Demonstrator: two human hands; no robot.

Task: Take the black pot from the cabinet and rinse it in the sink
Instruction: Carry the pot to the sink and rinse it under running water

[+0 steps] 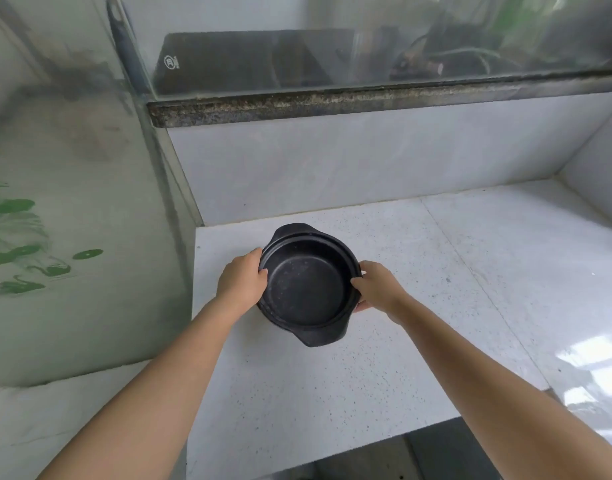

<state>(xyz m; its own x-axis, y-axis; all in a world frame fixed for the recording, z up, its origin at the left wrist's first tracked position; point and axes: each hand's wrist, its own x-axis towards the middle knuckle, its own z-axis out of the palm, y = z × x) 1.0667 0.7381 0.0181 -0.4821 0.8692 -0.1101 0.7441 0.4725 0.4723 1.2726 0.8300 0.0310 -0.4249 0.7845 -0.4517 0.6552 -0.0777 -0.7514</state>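
Observation:
The black pot [306,289] is round, empty and lidless, with two small lug handles, one at the far side and one at the near side. It sits low over the white speckled cabinet shelf [384,358]; whether it rests on the shelf or is lifted off it I cannot tell. My left hand [242,280] grips the pot's left rim, thumb over the edge. My right hand [375,287] grips the right rim, fingers under the side. No sink is in view.
A frosted glass door [72,237] with green leaf prints stands open on the left. A dark stone countertop edge [366,97] runs above the cabinet. White walls close the back and the right side [595,161]. A grey floor [418,455] shows below the shelf.

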